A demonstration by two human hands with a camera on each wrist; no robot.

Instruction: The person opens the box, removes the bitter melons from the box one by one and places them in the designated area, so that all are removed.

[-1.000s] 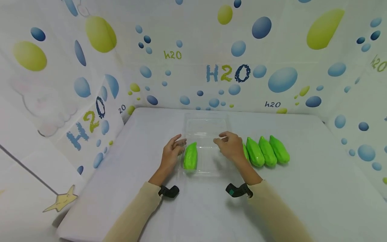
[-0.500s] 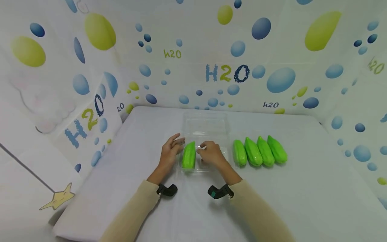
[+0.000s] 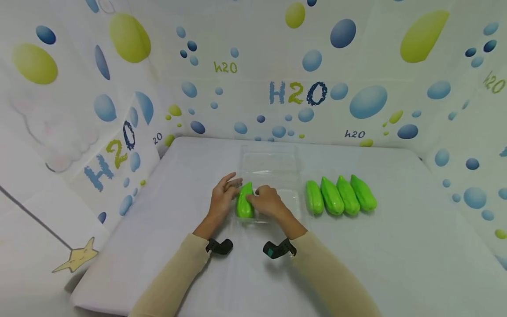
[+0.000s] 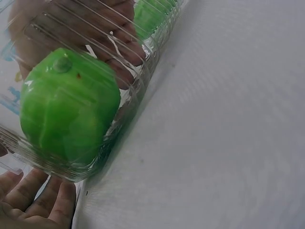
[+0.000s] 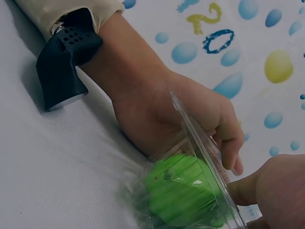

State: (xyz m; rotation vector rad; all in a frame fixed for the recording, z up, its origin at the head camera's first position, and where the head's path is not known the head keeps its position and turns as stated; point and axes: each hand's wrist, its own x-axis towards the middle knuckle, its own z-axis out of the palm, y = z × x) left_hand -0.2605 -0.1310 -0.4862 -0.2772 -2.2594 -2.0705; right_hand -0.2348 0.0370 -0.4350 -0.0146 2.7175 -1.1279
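An elongated green fruit point(image 3: 245, 203) with a pointed tip lies at the left side of a clear plastic container point(image 3: 291, 204). My right hand point(image 3: 268, 201) is over the container, its thumb touching the fruit's right side. Through the plastic in the left wrist view, that right hand point(image 4: 71, 26) hangs just beyond the fruit point(image 4: 69, 109). My left hand point(image 3: 222, 199) rests along the container's left wall, fingers loosely bent. In the right wrist view, this left hand point(image 5: 186, 112) stands behind the container's rim, and part of the fruit point(image 5: 183, 191) shows through the wall.
To the right of the container, several similar green fruits point(image 3: 332, 196) lie side by side in a row. The container's clear lid point(image 3: 269, 160) is folded back flat. A white cloth point(image 3: 396, 246) covers the table, with patterned walls point(image 3: 245, 101) behind.
My right hand has come left from the container's right side to the fruit inside. The fruit has shifted slightly left. My left hand has stayed by the container's left wall.
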